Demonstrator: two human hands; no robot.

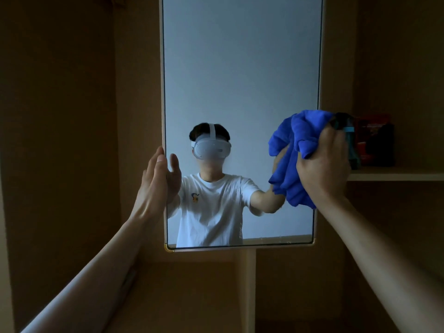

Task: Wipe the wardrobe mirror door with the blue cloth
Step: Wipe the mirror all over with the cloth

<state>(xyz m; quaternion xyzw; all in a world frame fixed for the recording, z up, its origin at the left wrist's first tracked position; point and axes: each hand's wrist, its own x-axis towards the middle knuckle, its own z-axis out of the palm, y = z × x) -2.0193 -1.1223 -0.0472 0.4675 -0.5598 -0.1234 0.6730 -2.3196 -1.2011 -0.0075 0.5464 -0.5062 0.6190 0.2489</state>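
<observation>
Mirror point(240, 80): tall framed panel, reflecting a pale wall and the person.
Cloth point(290, 155): blue, bunched against the mirror's right edge.
Right hand point(324, 162): closed around the cloth.
Left hand point(156, 179): fingers straight, flat on the mirror's left edge.
Room: dim brown wardrobe; shelf point(394, 175) at right carrying dark and red items.

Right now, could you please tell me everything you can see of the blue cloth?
The blue cloth is a vivid royal blue, soft and fleecy-looking, like microfibre. It is bunched into loose folds, not spread flat, and gripped in the right hand, whose fingers close around its right side. It is held up at the right edge of the mirror door, over the lower half of the glass, with folds hanging below the hand. It appears pressed to the glass, though contact cannot be confirmed. The left hand does not touch it.
</observation>
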